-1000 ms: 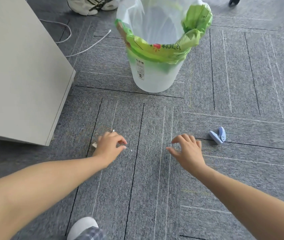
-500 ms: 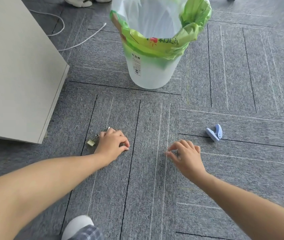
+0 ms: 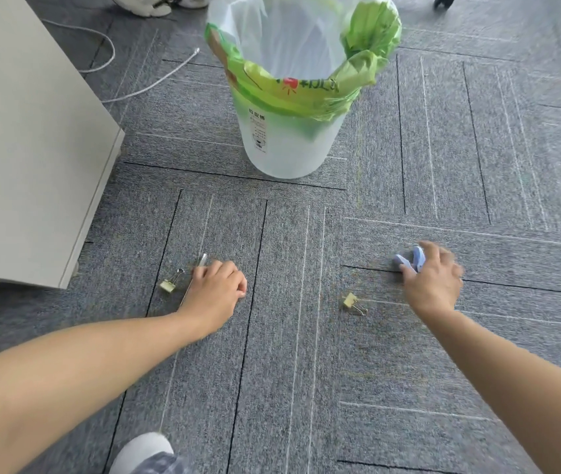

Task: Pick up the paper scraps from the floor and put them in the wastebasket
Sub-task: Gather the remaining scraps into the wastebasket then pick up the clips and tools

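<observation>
The wastebasket (image 3: 289,152) is translucent white, lined with a white and green bag, and stands upright on the carpet ahead of me. My left hand (image 3: 219,285) rests on the floor with its fingers curled shut. A small pale sliver (image 3: 203,260) pokes out by its knuckles, and I cannot tell whether it is held. My right hand (image 3: 433,278) is blurred, with fingers spread and touching a light blue clip (image 3: 409,260) that lies on the floor. No clear paper scrap shows elsewhere.
A yellow binder clip (image 3: 171,283) lies left of my left hand, another (image 3: 352,301) left of my right wrist. A pale cabinet (image 3: 33,148) stands at the left, a white cable (image 3: 149,85) and a white shoe (image 3: 149,5) behind. My shoe tip (image 3: 142,451) is below.
My right hand has swept right and forward onto the blue clip, uncovering a yellow binder clip on the floor. My left hand has stayed put with fingers curled.
</observation>
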Available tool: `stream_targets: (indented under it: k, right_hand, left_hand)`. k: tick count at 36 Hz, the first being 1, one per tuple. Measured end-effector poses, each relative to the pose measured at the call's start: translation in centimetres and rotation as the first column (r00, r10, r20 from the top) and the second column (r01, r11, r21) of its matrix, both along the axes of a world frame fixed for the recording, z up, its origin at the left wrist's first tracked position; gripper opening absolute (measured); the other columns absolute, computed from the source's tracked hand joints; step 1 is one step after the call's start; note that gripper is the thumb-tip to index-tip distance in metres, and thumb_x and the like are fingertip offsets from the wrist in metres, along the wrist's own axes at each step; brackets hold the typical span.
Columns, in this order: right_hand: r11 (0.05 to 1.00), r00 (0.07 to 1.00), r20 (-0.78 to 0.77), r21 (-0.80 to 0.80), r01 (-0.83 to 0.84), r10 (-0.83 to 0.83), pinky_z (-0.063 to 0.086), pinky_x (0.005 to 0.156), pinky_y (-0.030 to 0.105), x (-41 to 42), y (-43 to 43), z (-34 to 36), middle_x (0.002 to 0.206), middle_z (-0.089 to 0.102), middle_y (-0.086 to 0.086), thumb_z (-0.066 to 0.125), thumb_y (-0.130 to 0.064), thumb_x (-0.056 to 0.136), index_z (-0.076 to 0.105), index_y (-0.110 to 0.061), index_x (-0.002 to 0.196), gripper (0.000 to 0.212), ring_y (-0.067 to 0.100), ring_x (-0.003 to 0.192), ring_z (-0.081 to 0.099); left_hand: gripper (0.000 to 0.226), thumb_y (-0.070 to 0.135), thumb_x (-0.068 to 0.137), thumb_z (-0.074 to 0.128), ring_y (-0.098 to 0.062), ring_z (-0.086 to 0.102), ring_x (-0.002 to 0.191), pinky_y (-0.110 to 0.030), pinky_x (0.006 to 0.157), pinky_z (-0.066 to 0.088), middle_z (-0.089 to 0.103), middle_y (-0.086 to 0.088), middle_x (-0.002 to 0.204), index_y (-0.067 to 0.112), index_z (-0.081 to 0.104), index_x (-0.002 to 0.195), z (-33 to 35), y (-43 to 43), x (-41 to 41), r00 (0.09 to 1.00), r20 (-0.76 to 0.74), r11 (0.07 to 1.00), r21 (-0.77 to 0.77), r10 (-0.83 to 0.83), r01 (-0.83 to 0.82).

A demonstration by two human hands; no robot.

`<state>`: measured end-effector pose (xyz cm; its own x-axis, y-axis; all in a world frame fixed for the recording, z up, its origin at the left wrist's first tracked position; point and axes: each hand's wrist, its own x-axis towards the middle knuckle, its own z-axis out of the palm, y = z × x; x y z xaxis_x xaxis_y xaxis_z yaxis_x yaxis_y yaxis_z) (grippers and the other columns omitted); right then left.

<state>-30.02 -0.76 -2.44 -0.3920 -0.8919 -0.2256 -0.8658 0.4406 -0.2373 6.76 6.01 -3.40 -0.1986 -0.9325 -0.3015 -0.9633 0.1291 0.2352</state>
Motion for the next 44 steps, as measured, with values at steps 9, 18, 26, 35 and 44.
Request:
stream_targets:
  k: [9,18,26,35,44]
  right_hand:
    - [0.998,0.987,0.145,-0.004,-0.067,0.067,0.043,0.091,0.043,1.1,0.4,-1.2,0.114,0.053,0.008,0.070,-0.030,0.085,0.045,-0.024,0.125,0.047,0.024,0.102,0.047]
    - [0.918,0.910,0.164,0.052,-0.393,0.380,0.027,0.098,0.028,7.2,3.0,-0.6,0.120,0.050,-0.016,0.061,-0.048,0.085,0.042,-0.036,0.129,0.049,0.007,0.116,0.043]
    - [0.823,0.810,0.279,0.102,-0.559,0.516,0.029,0.109,0.031,10.8,3.1,0.3,0.129,0.049,-0.019,0.065,-0.054,0.081,0.039,-0.037,0.130,0.058,0.005,0.119,0.042]
    - [0.816,0.780,0.338,0.058,-0.575,0.526,0.023,0.109,0.027,10.4,2.7,0.8,0.128,0.040,-0.028,0.061,-0.064,0.076,0.040,-0.039,0.133,0.065,-0.001,0.123,0.034]
    - [0.843,0.807,0.317,0.041,-0.536,0.498,0.028,0.109,0.027,10.1,2.9,0.3,0.128,0.044,-0.028,0.060,-0.061,0.079,0.042,-0.039,0.129,0.058,-0.004,0.122,0.036]
  left_hand:
    - [0.007,0.029,0.092,0.055,-0.016,0.046,0.101,-0.027,0.089,0.023,0.052,0.010,0.101,0.026,0.060,0.095,4.0,-3.8,-3.3,0.966,-0.237,0.938,-0.346,-0.103,0.015]
    - [0.005,0.025,0.090,0.060,-0.020,0.046,0.100,-0.030,0.078,0.022,0.055,0.002,0.102,0.021,0.063,0.091,17.5,-17.6,-2.1,0.933,-0.359,0.582,-0.755,0.020,-0.303]
    - [0.006,0.026,0.092,0.058,-0.021,0.044,0.112,-0.035,0.090,0.027,0.054,0.003,0.109,0.024,0.062,0.095,18.6,-22.3,-2.1,0.930,-0.337,0.662,-0.664,0.149,-0.347]
    - [0.011,0.041,0.086,0.066,-0.019,0.048,0.106,-0.040,0.089,0.028,0.069,0.015,0.099,0.034,0.074,0.087,19.2,-23.4,-2.9,0.906,-0.354,0.702,-0.583,0.233,-0.409]
    - [0.017,0.046,0.082,0.071,-0.015,0.057,0.092,-0.041,0.096,0.030,0.061,0.018,0.074,0.031,0.068,0.087,20.2,-23.4,-3.2,0.883,-0.370,0.736,-0.504,0.289,-0.452]
